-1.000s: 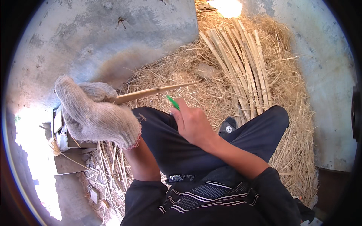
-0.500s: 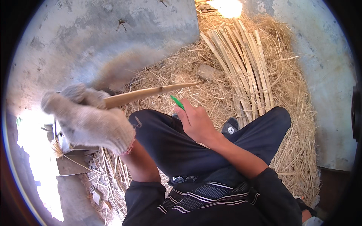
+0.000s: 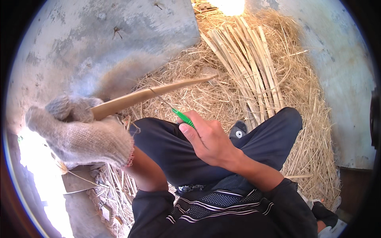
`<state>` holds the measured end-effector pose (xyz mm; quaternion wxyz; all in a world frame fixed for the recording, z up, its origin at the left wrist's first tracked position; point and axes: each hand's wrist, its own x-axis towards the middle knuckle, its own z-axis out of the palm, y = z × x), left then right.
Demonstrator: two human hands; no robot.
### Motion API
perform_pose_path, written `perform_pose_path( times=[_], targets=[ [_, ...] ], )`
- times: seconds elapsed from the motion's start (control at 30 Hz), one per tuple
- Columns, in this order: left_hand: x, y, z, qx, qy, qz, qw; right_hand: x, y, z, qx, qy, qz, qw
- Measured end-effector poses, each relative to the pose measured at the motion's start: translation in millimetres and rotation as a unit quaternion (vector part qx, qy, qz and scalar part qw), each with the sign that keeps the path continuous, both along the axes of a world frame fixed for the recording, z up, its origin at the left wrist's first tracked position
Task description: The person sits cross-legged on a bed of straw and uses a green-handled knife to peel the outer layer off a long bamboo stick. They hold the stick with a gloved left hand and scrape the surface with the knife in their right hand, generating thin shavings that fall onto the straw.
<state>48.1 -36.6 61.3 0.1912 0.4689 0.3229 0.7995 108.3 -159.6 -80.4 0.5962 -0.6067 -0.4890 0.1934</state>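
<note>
The left hand (image 3: 81,137), in a knitted glove, has its grip closed round the broad end of a wooden strip (image 3: 129,100). The strip is held above the straw (image 3: 311,158), beyond the left knee; its long axis runs left to right, tilting slightly away from the body, with the narrow, tapered end pointing right — toward the bundle of slats (image 3: 258,75). The bare right hand (image 3: 214,144) pinches a green-handled tool (image 3: 183,118), its thin shaft slanting up-left across the strip — whether they touch, I cannot tell.
</note>
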Motion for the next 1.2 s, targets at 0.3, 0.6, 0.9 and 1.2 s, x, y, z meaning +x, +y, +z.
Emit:
perform_pose_path(
  times=[0.3,0.6,0.9,1.2],
  targets=[
    [-28,-12,1,0.121,0.041,-0.206,0.970,-13,-9,20,0.043,-0.066,-0.032,0.996],
    [-19,-5,-1,0.080,-0.014,-0.199,0.977,-12,-10,34,-0.050,-0.039,0.005,0.998],
    [-6,-6,2,0.023,-0.099,-0.150,0.983,3,15,4,-0.077,-0.132,-0.094,0.984],
    [-20,1,8,0.038,-0.079,-0.167,0.982,-20,5,30,0.011,-0.159,-0.095,0.983]
  ],
)
